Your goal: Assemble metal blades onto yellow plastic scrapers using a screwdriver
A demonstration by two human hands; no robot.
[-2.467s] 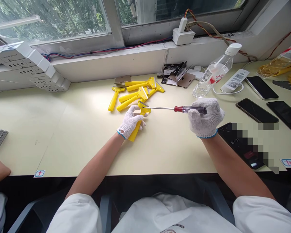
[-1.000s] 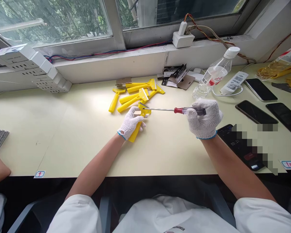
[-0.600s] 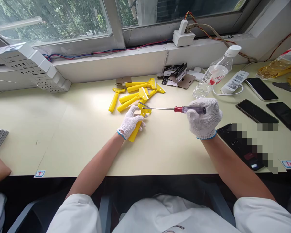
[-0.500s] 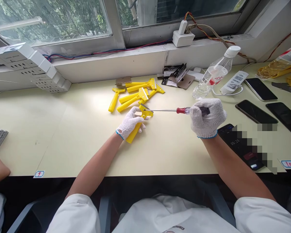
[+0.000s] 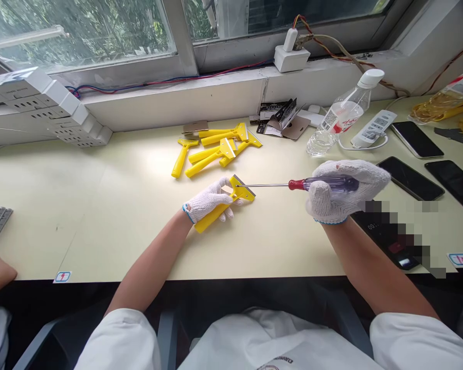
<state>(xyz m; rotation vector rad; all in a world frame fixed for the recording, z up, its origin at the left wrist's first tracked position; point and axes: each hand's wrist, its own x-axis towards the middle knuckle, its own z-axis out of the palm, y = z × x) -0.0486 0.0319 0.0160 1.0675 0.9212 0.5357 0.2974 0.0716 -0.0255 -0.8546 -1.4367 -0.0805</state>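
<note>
Right now my left hand (image 5: 208, 199) is wrapped around the handle of a yellow scraper (image 5: 212, 218), which I hold at a slant over the cream table (image 5: 270, 241), in front of the other yellow scrapers (image 5: 203, 167). My right hand (image 5: 341, 204) grasps a screwdriver (image 5: 297, 185) by its clear handle, between thumb and half-straightened fingers, its shaft lying level and its tip at the scraper's head, with a plastic bottle (image 5: 341, 117) standing behind my glove.
</note>
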